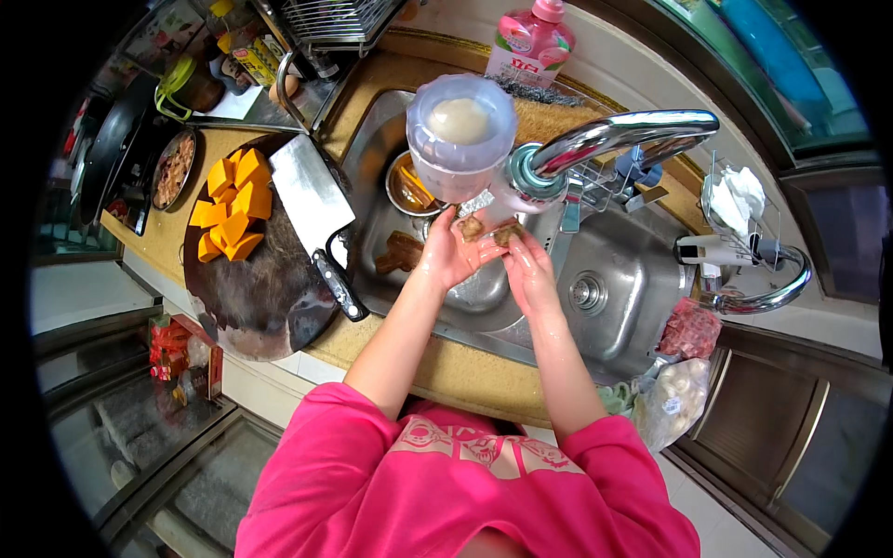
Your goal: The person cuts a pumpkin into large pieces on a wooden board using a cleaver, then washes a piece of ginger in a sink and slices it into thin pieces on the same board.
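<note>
Wet and palm up, my left hand (pixel 453 251) is over the left basin (pixel 481 300) of a steel sink, with a small brown food piece (pixel 471 227) lying on its fingers. My right hand (pixel 531 273) meets it from the right, its thumb and fingers on a second, darker brown piece (pixel 508 234). Both hands are below the chrome faucet (pixel 621 132) and a filter housing with a translucent dome (pixel 460 132). A dark brown slab of food (pixel 400 252) lies in the basin near my left wrist. Behind it sits a metal bowl (pixel 392 192) with orange-brown pieces.
Left of the sink, a round chopping board (pixel 279 300) bears orange pumpkin chunks (pixel 234 206) and a cleaver (pixel 314 188). A dish of minced food (pixel 174 171) stands farther left. Bagged red meat (pixel 691 328) and a plastic bag (pixel 673 401) are at the right edge.
</note>
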The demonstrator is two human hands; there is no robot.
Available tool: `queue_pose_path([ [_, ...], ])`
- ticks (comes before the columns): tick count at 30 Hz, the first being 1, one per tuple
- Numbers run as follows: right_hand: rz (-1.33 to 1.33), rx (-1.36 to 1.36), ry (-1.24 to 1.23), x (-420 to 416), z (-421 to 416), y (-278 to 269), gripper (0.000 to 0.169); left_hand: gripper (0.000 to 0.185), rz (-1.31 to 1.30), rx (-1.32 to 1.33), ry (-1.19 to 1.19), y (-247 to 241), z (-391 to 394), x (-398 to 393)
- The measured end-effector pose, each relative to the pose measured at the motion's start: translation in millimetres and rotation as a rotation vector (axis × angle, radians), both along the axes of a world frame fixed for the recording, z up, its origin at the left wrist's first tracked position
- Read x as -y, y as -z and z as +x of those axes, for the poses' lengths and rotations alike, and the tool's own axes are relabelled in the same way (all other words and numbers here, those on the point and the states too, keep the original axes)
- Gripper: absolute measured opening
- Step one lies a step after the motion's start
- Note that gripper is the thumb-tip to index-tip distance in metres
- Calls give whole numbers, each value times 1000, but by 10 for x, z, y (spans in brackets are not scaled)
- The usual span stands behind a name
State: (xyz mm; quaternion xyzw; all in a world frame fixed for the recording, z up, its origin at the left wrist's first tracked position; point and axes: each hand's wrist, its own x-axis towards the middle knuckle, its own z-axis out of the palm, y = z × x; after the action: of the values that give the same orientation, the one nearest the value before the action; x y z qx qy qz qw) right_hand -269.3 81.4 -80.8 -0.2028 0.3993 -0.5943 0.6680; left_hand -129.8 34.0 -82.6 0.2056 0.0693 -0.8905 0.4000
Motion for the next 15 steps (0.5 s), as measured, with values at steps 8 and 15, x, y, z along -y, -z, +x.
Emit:
queue_pose_path([
  [8,-116,199,-51,-7,-211,137,35,33,-41,-90,31,151,-28,23],
  [15,-64,173,-152,10,-468,20,36,19,-618,806,184,877,-546,656],
])
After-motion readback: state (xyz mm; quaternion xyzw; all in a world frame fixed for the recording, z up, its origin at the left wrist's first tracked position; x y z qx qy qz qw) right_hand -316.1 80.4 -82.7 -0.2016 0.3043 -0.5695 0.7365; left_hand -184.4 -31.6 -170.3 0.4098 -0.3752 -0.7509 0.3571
